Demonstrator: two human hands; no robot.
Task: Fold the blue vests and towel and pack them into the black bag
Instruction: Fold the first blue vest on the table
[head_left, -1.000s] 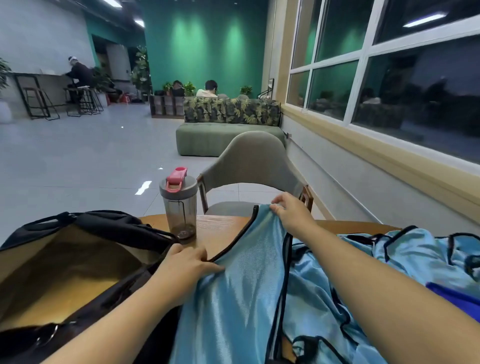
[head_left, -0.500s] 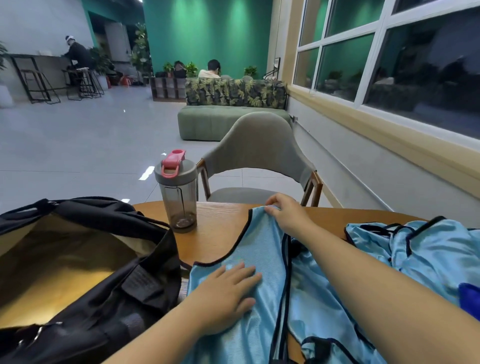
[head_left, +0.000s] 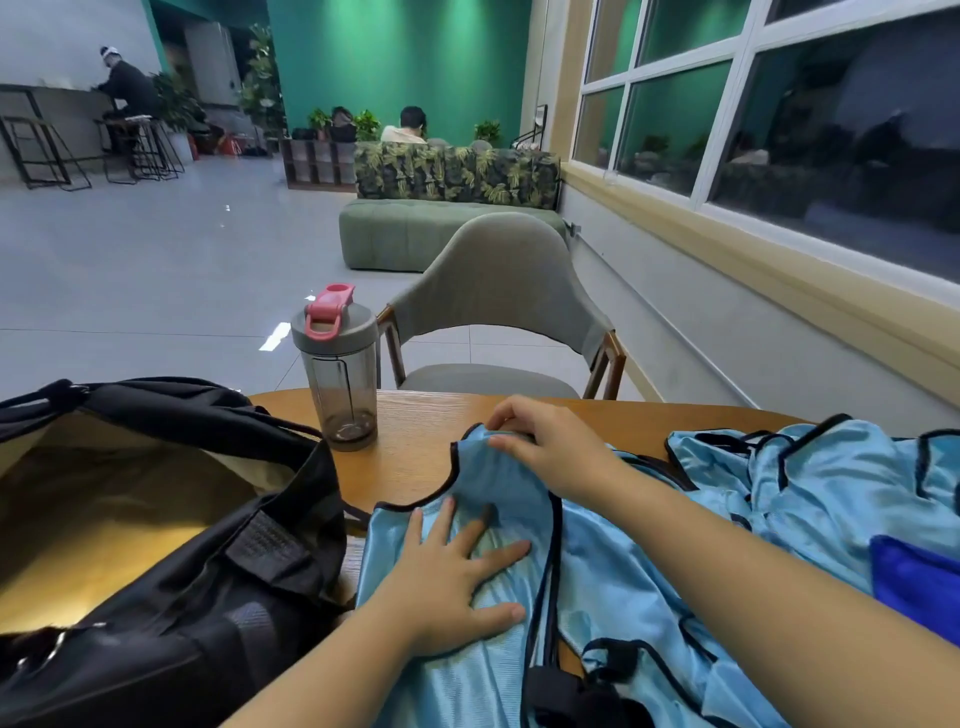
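With the left hand (head_left: 457, 577) spread flat on the blue vest (head_left: 467, 675) at 6 o'clock on the bench (head_left: 415, 421) and the right hand (head_left: 550, 447) pinching its strap, the slippery fabric may slide and skew the fold.

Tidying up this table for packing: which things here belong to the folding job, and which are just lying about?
Belongs to the job:
- blue vest being smoothed, left hand flat, right hand pinching its strap
- more vests
- dark blue towel
- open black bag

Just lying about:
- shaker bottle
- grey chair
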